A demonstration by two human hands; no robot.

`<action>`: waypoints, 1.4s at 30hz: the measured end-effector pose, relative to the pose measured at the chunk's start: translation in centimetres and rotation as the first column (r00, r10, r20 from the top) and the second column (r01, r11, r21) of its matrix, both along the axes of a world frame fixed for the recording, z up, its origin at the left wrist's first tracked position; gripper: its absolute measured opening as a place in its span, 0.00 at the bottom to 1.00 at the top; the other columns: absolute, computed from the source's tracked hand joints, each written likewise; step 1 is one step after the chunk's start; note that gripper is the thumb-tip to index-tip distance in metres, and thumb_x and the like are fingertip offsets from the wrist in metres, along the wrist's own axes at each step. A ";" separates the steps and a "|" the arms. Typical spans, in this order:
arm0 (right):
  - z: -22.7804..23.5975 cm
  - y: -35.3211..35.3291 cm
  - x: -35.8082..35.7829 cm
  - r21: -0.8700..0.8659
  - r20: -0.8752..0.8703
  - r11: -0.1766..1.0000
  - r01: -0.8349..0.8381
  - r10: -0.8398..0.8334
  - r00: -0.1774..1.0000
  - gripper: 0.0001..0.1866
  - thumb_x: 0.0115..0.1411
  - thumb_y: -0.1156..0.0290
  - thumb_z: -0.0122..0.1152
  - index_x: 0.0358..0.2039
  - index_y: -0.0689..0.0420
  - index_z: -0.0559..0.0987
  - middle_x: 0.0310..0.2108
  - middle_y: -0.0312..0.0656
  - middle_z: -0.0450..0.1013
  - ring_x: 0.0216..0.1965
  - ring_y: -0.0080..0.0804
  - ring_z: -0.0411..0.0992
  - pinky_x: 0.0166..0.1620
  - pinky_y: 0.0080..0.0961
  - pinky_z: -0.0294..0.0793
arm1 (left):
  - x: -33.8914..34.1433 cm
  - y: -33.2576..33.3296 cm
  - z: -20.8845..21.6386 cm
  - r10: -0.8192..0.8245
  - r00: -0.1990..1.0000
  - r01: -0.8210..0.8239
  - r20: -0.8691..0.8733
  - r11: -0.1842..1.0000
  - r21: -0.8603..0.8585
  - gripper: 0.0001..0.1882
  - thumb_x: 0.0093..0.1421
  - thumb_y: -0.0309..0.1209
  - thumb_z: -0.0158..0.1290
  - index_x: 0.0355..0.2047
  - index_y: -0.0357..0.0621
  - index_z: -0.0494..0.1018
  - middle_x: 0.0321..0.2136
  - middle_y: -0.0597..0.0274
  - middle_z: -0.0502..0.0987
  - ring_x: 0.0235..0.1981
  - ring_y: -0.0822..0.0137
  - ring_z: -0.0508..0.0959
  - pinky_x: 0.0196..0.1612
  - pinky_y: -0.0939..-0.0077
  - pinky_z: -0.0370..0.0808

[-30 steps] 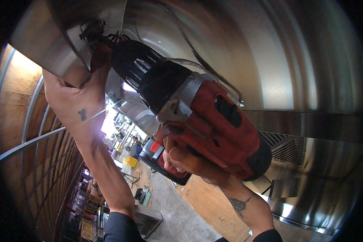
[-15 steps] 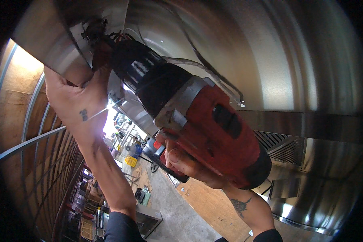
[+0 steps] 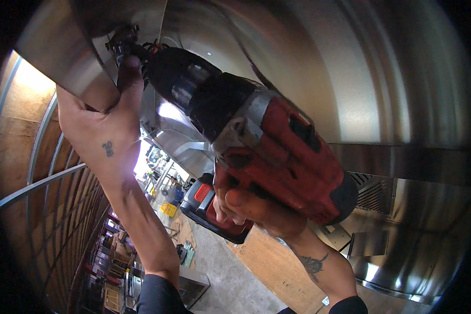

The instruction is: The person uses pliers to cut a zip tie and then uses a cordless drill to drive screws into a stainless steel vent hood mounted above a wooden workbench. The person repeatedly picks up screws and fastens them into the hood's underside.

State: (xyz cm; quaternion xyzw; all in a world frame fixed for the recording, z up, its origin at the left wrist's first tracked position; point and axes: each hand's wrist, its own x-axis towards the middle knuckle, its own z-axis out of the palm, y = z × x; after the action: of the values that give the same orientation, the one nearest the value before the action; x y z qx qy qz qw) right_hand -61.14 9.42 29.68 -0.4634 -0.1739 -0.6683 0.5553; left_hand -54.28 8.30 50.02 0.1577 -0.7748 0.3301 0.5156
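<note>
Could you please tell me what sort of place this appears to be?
It looks like a workshop, perhaps for metalwork: a red power drill is held up against shiny sheet metal, and a plain grey floor shows below.

The head view comes from the left one of two fisheye cameras worn side by side on the person's head, looking past both raised forearms, left (image 3: 149,225) and right (image 3: 322,261), that enter from the lower edge. It faces a curved-looking stainless-steel surface (image 3: 366,89) on the upper right and, lower down, the concrete floor (image 3: 222,280). The red-and-black cordless drill (image 3: 298,167) is close, large across the middle; the right hand (image 3: 259,206) is near too, the left hand (image 3: 99,125) near on the left. The yellow crate (image 3: 168,210) appears small, far beyond them. Dark corners ring the round, upright picture.
</note>
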 end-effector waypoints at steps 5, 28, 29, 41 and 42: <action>-0.3 0.3 0.0 -0.025 0.035 1.000 -0.012 0.013 0.999 0.22 0.66 0.58 0.59 0.48 0.64 0.67 0.23 0.34 0.64 0.25 0.23 0.64 0.34 0.25 0.70 | 0.1 0.0 -0.1 0.055 0.999 -0.055 0.003 0.998 -0.018 0.14 0.57 0.20 0.61 0.44 0.31 0.75 0.37 0.60 0.81 0.36 0.71 0.78 0.44 0.76 0.72; -1.8 2.9 -0.2 0.203 0.006 0.979 0.012 -0.014 1.000 0.26 0.64 0.62 0.58 0.51 0.70 0.65 0.19 0.34 0.62 0.21 0.24 0.62 0.34 0.28 0.70 | -0.2 -0.5 0.0 0.002 0.999 0.001 0.037 0.997 -0.074 0.24 0.52 0.30 0.69 0.47 0.41 0.72 0.37 0.56 0.80 0.38 0.65 0.80 0.44 0.69 0.75; -1.9 3.2 -0.1 0.212 0.023 0.977 0.008 -0.014 1.000 0.26 0.63 0.62 0.58 0.51 0.70 0.65 0.18 0.34 0.61 0.21 0.24 0.62 0.34 0.28 0.70 | -0.5 -0.6 -0.1 -0.057 0.998 0.056 -0.011 0.998 -0.036 0.24 0.50 0.28 0.68 0.46 0.41 0.72 0.34 0.54 0.79 0.36 0.62 0.78 0.44 0.68 0.75; -2.4 8.0 3.0 0.266 0.089 0.932 0.246 -0.278 0.956 0.23 0.57 0.66 0.56 0.50 0.66 0.68 0.15 0.35 0.60 0.16 0.25 0.59 0.28 0.32 0.71 | 0.1 -2.6 0.9 -0.154 0.988 0.153 -0.001 0.983 -0.105 0.30 0.45 0.18 0.65 0.51 0.43 0.71 0.37 0.54 0.78 0.38 0.59 0.80 0.45 0.71 0.75; -2.8 8.9 3.2 0.289 0.061 0.918 0.270 -0.299 0.952 0.23 0.58 0.66 0.56 0.50 0.66 0.68 0.15 0.35 0.60 0.16 0.25 0.60 0.28 0.32 0.71 | 0.0 -2.8 0.7 -0.160 0.987 0.160 0.012 0.983 -0.089 0.31 0.44 0.17 0.65 0.51 0.43 0.71 0.37 0.54 0.78 0.38 0.59 0.80 0.45 0.71 0.75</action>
State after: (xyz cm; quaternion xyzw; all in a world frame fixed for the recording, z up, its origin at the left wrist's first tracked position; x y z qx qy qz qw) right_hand -57.91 18.30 26.84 -0.3659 -0.0379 -0.7828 0.5019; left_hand -54.32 5.50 50.70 0.0707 -0.7706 0.3226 0.5450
